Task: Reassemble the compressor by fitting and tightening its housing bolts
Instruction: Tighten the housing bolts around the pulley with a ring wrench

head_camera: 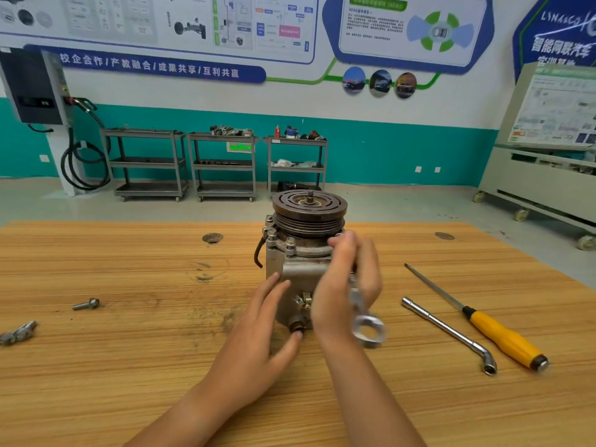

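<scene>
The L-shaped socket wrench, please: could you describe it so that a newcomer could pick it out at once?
On the wooden table, look right of the compressor standing at its middle, where two long tools lie side by side. The L-shaped socket wrench is the one nearer the compressor: bare metal with a bent end, unlike the yellow-handled screwdriver beside it.

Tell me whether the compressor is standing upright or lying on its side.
Upright: the compressor stands on end on the table, pulley on top with its shaft pointing up.
</scene>
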Demonstrator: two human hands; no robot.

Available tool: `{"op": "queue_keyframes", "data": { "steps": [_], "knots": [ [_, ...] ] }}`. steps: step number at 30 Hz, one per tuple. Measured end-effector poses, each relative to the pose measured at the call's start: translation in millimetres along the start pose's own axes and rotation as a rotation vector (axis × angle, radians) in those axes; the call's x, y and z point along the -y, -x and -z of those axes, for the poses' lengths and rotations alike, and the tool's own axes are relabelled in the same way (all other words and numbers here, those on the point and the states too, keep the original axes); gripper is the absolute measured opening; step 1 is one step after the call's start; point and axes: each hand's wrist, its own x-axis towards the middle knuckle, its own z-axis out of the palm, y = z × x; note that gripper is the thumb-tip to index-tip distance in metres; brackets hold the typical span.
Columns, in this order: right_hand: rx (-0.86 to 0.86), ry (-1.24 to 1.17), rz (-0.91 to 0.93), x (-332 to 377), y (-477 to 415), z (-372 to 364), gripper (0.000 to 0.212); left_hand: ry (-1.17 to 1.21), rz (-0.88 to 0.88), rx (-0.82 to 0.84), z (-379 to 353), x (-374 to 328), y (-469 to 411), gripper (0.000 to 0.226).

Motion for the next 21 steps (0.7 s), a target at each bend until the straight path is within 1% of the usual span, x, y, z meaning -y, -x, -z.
{"op": "queue_keyframes", "data": {
  "steps": [4, 6, 8, 9, 14, 17, 19, 21],
  "knots": [
    [0.149, 0.205, 0.237, -2, -3, -5, 0.035, 0.048, 0.024, -0.01, 2, 2, -1, 0.069],
    [0.258, 0.315, 0.347, -5, -5, 0, 0.041, 0.054, 0.013, -0.032, 3, 2, -1, 0.069],
    [0.349, 0.441, 0.414, -6, -4, 1, 0.044, 0.069, -0.001, -0.043, 4, -1, -3, 0.069],
    [0.364, 0.494, 0.432, -6, -4, -1, 0.046, 0.075, -0.01, -0.05, 3, -2, -3, 0.069],
    [0.301, 0.609, 0.539, -11, -3, -22, 0.045, 0.107, 0.008, -0.083, 4, -4, -4, 0.059],
    [0.277, 0.659, 0.534, -14, 1, -35, 0.04, 0.108, 0.006, -0.086, 4, -3, -3, 0.062],
    [0.281, 0.629, 0.527, -13, 0, -40, 0.036, 0.103, 0.005, -0.074, 4, -2, -3, 0.066],
    [0.278, 0.526, 0.556, -7, -8, -37, 0.042, 0.095, 0.017, -0.047, 3, -1, -2, 0.066]
  ]
}}
